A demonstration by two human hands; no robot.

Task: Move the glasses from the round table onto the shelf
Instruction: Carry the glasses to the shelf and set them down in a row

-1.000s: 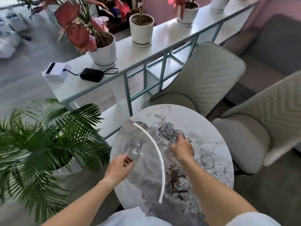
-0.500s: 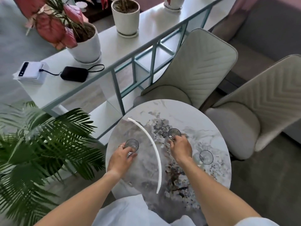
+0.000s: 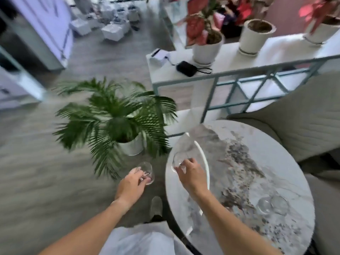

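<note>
two clear glasses in hand. left glass (image 3: 145, 172) held off the round surface (image 3: 276, 172), over the floor, left hand (image 3: 131, 186) fingers closed on its side. right glass (image 3: 180, 160) above the surface's near-left edge, right hand (image 3: 191, 174) fingers wrapped round it. third glass (image 3: 272, 205) stands alone on the surface, blurred. judgement: light, rigid, smooth, breakable; grip round the wall, not the rim. shelf (image 3: 230, 57) lies well apart, beyond the potted palm (image 3: 117, 115)

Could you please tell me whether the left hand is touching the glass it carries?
Touching: the head view shows the left hand with fingers wrapped around the glass, held off the round table.
</note>
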